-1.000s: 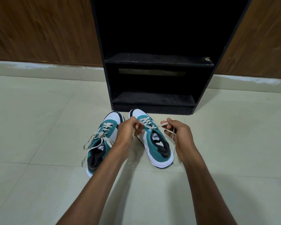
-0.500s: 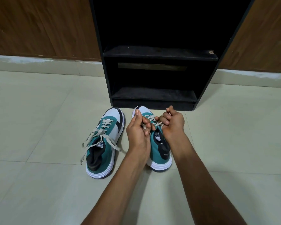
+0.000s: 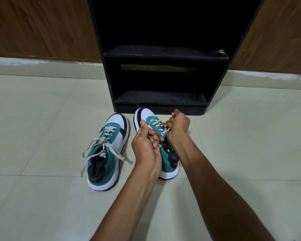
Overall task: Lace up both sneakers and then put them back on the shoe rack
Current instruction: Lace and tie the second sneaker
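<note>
Two teal, white and black sneakers stand on the tiled floor before a black shoe rack (image 3: 165,54). The left sneaker (image 3: 108,152) has loose grey lace ends spread over its sides and onto the floor. Over the tongue of the right sneaker (image 3: 169,164) both my hands meet. My left hand (image 3: 146,145) is closed on a grey lace (image 3: 155,124) of that shoe. My right hand (image 3: 178,126) is fisted on the other lace end, close against the left hand. The hands hide the middle of the right sneaker.
The rack has two low dark shelves, the bottom one (image 3: 161,99) right behind the sneakers' toes. A wooden wall (image 3: 42,26) with a pale skirting runs behind. Pale floor tiles (image 3: 42,206) spread on all sides.
My hands have come together over the right sneaker from holding the lace ends apart. The view has moved closer and the rack sits lower in the frame.
</note>
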